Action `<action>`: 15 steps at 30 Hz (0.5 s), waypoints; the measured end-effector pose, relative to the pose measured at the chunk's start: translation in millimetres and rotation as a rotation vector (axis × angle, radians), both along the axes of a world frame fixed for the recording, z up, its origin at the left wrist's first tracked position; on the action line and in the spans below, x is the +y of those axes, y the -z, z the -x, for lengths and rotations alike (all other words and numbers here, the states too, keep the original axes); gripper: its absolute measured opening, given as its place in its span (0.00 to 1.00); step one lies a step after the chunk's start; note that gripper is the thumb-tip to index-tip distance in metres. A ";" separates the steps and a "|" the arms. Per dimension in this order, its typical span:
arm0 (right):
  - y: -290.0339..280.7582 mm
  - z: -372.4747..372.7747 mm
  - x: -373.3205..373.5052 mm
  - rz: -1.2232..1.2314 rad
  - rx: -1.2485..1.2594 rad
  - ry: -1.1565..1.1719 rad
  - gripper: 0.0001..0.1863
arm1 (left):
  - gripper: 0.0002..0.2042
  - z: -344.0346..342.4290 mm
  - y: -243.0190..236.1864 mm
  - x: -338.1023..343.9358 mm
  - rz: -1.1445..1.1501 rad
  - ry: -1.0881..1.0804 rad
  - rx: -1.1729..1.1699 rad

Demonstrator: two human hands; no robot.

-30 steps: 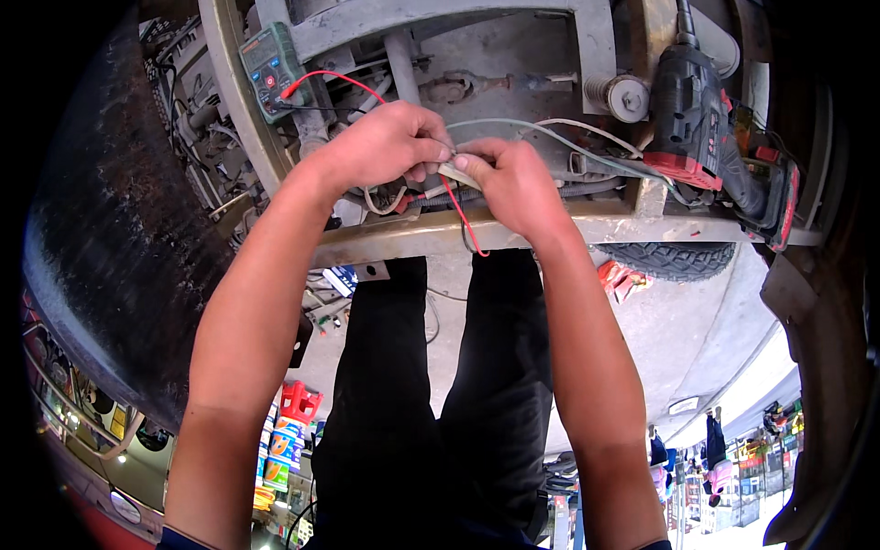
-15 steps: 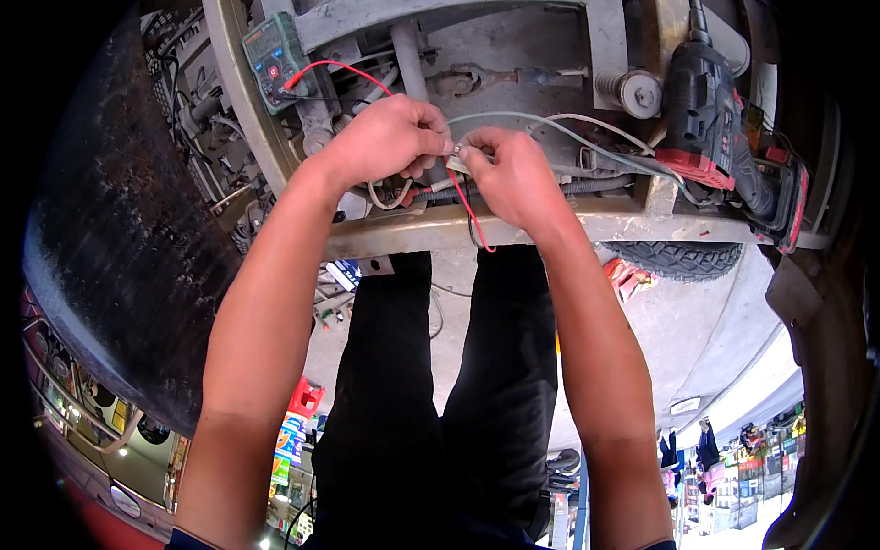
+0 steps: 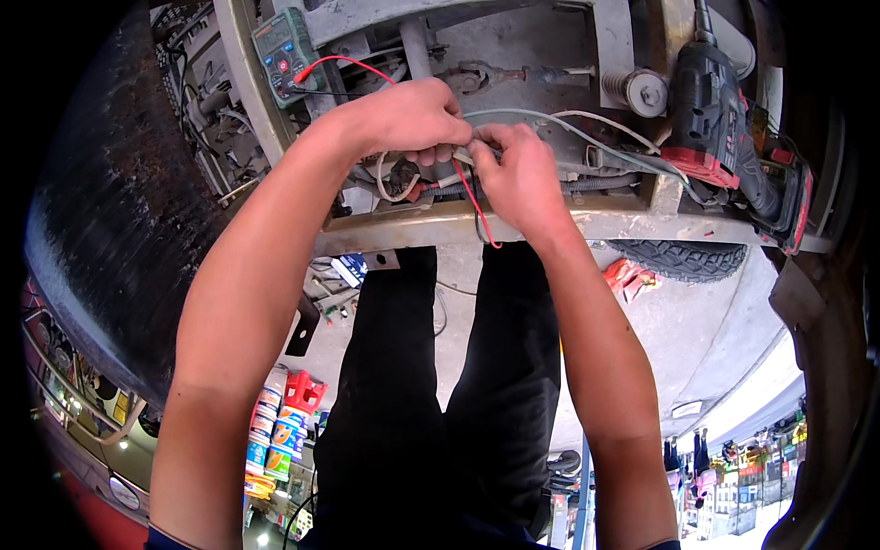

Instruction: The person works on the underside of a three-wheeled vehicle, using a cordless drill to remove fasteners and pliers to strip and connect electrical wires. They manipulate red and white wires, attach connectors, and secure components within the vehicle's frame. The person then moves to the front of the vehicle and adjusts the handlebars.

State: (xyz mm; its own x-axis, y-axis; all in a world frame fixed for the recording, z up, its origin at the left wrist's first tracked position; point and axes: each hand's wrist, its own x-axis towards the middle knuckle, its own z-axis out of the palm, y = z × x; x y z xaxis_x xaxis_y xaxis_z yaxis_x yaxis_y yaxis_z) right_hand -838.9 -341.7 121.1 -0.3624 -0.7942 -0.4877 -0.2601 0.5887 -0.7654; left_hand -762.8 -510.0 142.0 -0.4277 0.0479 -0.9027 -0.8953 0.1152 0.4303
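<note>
The left hand (image 3: 410,119) and right hand (image 3: 520,170) are met fingertip to fingertip above the metal frame rail (image 3: 642,225). A small pale wire connector (image 3: 456,158) is pinched between them: left fingers are curled narrow over its left end, right thumb and forefinger are closed on its right end. Whether the connector halves are joined cannot be told; the joint is covered by fingers.

A red probe lead (image 3: 353,62) is run from the green multimeter (image 3: 284,46), which is leaned against the upright frame bar at upper left, across to the left hand. A second red lead (image 3: 477,211) is hung from the pinch point, over the rail's front edge, and ends just below it. White and grey cables (image 3: 587,133) are routed from the hands rightward toward the cordless drill (image 3: 724,128), which is laid on the rail at right, with its battery end at the rail's edge.

Working room is tight. The hands are boxed in by the rail below, the upright bar at left, a tube and bracket behind. A large dark tyre (image 3: 110,211) is close beside the left forearm. More open room is seen below the rail, where concrete floor (image 3: 678,348) is visible past the dark trousers (image 3: 440,394). A smaller treaded tyre (image 3: 683,258) is seen under the rail at right, with a red rag (image 3: 628,275) just beside it.
</note>
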 end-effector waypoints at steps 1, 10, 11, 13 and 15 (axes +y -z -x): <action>0.5 -0.1 0.3 -0.020 -0.007 0.025 0.12 | 0.11 1.2 -0.3 0.2 0.000 0.019 0.011; 4.3 0.4 1.8 -0.059 0.046 -0.008 0.12 | 0.08 -11.5 7.4 16.1 0.417 0.347 0.431; 4.9 0.4 1.8 -0.064 0.031 0.007 0.12 | 0.07 -12.1 7.3 16.7 0.442 0.365 0.449; 6.7 0.5 0.7 -0.081 0.004 0.042 0.12 | 0.07 -13.2 3.7 20.8 0.664 0.409 0.616; 7.8 0.7 -0.3 -0.099 -0.012 0.055 0.12 | 0.06 -13.7 -3.5 28.2 0.824 0.417 0.646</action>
